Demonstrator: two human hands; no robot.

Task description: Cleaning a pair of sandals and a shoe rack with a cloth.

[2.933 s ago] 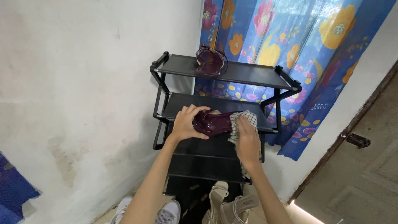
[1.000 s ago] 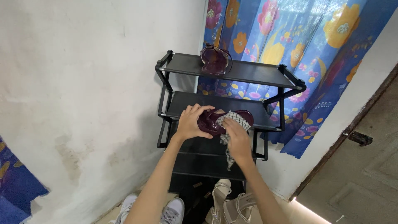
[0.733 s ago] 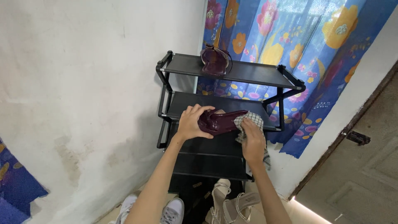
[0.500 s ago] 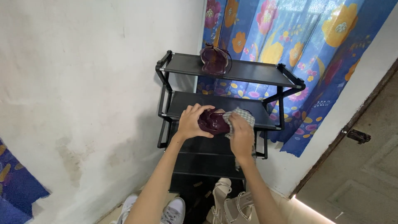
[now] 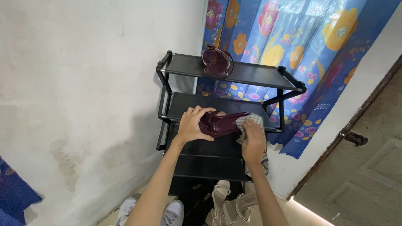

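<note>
Sliding back out from the shoe's middle, the right hand is now pressing the checked cloth against the toe end of the glossy maroon shoe — fingers curled tight around the bunched fabric. The left hand is wrapping the heel end, thumb on top, steadying the shoe in the air just above the black rack's second shelf. Its matching shoe is sitting on the top shelf, while beige sandals and white sneakers are lying on the floor below.

Shoe before the rack – another shoe on top, curtain behind
</note>
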